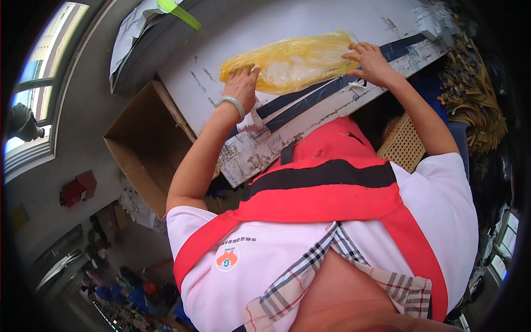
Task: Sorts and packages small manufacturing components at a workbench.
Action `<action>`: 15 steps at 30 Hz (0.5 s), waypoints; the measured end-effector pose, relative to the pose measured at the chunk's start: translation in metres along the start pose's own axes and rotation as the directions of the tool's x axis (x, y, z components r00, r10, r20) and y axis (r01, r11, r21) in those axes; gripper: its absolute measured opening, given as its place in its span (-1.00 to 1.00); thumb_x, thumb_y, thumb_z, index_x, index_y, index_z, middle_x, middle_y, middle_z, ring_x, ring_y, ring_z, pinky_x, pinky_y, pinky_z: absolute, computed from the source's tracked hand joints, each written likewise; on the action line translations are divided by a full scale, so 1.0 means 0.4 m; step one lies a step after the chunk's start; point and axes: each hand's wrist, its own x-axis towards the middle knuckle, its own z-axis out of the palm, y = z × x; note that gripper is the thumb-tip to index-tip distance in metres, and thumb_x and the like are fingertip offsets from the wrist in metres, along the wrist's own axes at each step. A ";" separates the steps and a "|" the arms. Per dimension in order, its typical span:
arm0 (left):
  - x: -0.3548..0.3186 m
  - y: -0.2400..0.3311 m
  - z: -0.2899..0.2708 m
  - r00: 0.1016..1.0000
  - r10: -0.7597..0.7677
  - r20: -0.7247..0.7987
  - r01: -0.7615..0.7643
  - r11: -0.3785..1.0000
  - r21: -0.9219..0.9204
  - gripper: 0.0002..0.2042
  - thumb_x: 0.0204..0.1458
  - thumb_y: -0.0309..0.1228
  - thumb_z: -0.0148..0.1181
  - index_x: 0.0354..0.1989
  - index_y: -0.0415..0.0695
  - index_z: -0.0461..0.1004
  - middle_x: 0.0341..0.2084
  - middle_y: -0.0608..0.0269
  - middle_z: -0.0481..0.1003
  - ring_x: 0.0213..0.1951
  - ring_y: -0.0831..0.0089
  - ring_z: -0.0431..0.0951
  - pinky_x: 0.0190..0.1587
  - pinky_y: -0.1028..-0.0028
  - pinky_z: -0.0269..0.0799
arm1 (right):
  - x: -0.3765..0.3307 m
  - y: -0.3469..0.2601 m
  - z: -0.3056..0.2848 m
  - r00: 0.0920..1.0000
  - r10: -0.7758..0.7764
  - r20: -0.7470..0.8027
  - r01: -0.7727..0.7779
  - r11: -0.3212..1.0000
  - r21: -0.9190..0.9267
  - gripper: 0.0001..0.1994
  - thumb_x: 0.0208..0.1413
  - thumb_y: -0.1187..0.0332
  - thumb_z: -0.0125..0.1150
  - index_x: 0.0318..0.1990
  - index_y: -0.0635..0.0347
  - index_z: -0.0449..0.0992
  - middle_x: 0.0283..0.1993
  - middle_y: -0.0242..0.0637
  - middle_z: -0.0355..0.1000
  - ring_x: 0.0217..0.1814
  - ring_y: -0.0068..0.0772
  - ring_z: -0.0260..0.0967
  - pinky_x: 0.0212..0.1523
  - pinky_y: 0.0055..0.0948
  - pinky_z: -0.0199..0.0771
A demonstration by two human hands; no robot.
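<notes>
A crumpled, see-through yellow plastic bag (pixel 298 61) lies stretched lengthwise across the white tabletop. At its left end my left hand (pixel 241 88) rests on the plastic, fingers bent down onto it and slightly apart, a pale bangle on the wrist. My right hand (pixel 371 63) is at the bag's right end, its fingers spread and their tips at the plastic's edge. Both hands look open, though the undersides of the fingers are hidden. Dark blue strips (pixel 298 108) run along the table's near side, just below the bag.
An open cardboard box (pixel 149 138) stands by the table's left end. Grey sheet material with a bright green strip (pixel 185 14) lies at the far left. Bundled brown pieces (pixel 475 99) are piled at the right, near a woven cane chair back (pixel 401 145).
</notes>
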 end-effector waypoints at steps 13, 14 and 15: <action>0.002 0.025 0.104 0.709 -0.641 -0.293 0.544 0.762 -0.351 -0.66 -0.09 -0.41 0.22 -0.10 -0.25 0.46 0.02 -0.11 0.33 -0.02 0.03 0.40 0.12 0.21 0.20 | 0.328 0.100 0.281 0.923 0.202 -0.328 -0.107 0.952 0.285 -0.50 -0.05 0.15 0.25 0.10 -0.04 0.38 0.07 -0.23 0.34 0.13 -0.11 0.25 0.12 -0.20 0.22; 0.014 0.024 0.116 0.752 -0.623 -0.215 0.611 0.782 -0.126 -0.68 -0.09 -0.37 0.23 -0.13 -0.22 0.49 -0.04 -0.08 0.37 -0.02 0.09 0.41 0.14 0.20 0.15 | 0.351 0.110 0.305 0.925 0.191 -0.330 -0.091 0.951 0.294 -0.50 -0.05 0.15 0.25 0.10 -0.04 0.38 0.07 -0.23 0.34 0.13 -0.11 0.25 0.12 -0.20 0.22; 0.023 0.023 0.121 0.774 -0.621 -0.125 0.633 0.767 0.109 -0.69 -0.09 -0.33 0.23 -0.17 -0.20 0.52 -0.09 -0.06 0.42 -0.02 0.15 0.42 0.16 0.18 0.10 | 0.371 0.115 0.323 0.962 0.150 -0.230 -0.090 0.963 0.253 -0.55 -0.06 0.14 0.26 0.04 -0.03 0.42 0.01 -0.22 0.38 0.07 -0.10 0.30 0.07 -0.21 0.27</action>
